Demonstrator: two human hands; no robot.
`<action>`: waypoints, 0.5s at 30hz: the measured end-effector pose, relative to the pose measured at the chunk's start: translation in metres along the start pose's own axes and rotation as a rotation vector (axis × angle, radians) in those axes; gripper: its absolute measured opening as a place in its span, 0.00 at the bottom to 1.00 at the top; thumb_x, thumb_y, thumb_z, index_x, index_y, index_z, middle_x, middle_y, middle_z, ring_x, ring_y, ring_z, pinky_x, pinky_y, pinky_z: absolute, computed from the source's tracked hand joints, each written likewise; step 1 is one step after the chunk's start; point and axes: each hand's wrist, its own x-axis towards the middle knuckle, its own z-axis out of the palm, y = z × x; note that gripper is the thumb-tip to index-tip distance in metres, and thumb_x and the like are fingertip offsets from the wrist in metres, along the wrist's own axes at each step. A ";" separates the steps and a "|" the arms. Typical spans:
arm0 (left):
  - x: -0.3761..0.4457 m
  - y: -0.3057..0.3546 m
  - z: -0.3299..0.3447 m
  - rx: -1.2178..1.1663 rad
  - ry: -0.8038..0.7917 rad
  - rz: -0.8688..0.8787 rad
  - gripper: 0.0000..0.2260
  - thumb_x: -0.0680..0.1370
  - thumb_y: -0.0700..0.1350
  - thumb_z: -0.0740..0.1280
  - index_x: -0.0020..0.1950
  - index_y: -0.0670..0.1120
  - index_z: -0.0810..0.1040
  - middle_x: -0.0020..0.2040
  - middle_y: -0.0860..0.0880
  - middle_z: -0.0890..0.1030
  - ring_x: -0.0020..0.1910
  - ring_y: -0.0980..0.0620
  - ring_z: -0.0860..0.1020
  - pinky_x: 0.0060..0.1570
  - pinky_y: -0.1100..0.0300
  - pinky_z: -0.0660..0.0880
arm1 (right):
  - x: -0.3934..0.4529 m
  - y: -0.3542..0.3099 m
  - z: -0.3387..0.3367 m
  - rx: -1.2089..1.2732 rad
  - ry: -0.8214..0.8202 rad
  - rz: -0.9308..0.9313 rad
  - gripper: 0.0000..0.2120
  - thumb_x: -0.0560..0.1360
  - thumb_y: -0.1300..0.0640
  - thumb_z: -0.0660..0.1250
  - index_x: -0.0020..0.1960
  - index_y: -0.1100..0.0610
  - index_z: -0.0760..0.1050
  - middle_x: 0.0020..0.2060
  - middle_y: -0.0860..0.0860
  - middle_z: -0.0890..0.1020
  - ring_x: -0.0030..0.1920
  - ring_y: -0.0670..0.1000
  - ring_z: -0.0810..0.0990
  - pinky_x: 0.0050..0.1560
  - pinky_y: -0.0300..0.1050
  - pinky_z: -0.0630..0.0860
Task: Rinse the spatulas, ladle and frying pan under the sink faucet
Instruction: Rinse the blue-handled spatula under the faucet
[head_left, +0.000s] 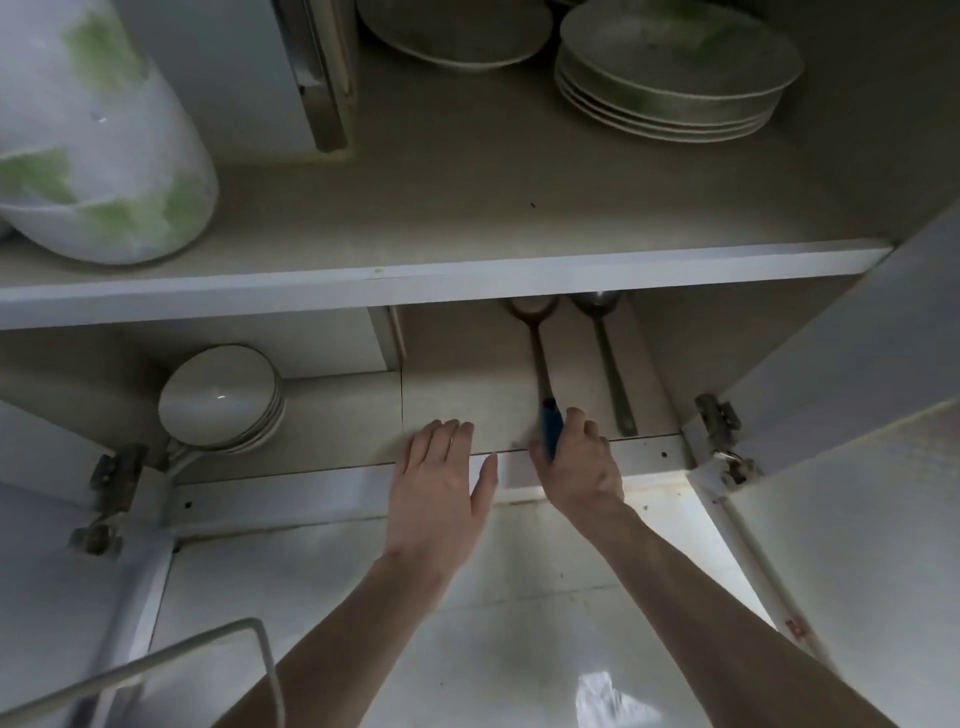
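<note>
I look up into an open wall cupboard. On its lower shelf (467, 405) lie two long metal utensils side by side, their heads towards the back. The left one, a ladle (537, 343) with a blue handle end, is gripped at that blue end by my right hand (576, 462). The right one, an all-metal spoon-shaped utensil (608, 358), lies untouched beside it. My left hand (441, 478) rests flat, fingers straight, on the shelf's front edge. No frying pan, sink or faucet is in view.
A stack of white bowls (223, 400) stands on its side at the lower shelf's left. The upper shelf holds stacked plates (670, 88), a shallow dish (457, 31) and a green-patterned bowl (98, 156). Cupboard doors hang open on both sides. A wire rack (208, 654) shows at bottom left.
</note>
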 end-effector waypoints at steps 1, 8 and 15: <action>0.002 -0.004 0.005 0.004 0.011 0.001 0.25 0.83 0.58 0.53 0.69 0.44 0.77 0.65 0.47 0.80 0.68 0.44 0.75 0.68 0.49 0.73 | 0.007 -0.002 0.006 0.013 -0.003 0.021 0.26 0.82 0.45 0.64 0.72 0.60 0.62 0.66 0.59 0.73 0.64 0.61 0.75 0.61 0.56 0.76; 0.007 -0.013 0.015 -0.008 0.008 0.008 0.25 0.83 0.58 0.53 0.68 0.44 0.78 0.64 0.47 0.81 0.66 0.44 0.76 0.66 0.48 0.74 | 0.033 -0.007 0.032 -0.002 0.030 0.077 0.16 0.85 0.53 0.59 0.66 0.62 0.62 0.64 0.61 0.72 0.62 0.65 0.77 0.59 0.55 0.74; -0.018 -0.001 -0.011 -0.070 -0.092 0.054 0.23 0.83 0.57 0.53 0.69 0.46 0.77 0.64 0.49 0.81 0.64 0.48 0.77 0.64 0.52 0.74 | -0.014 -0.003 0.019 0.327 0.008 0.045 0.13 0.86 0.58 0.58 0.63 0.67 0.66 0.58 0.64 0.75 0.54 0.63 0.78 0.49 0.49 0.71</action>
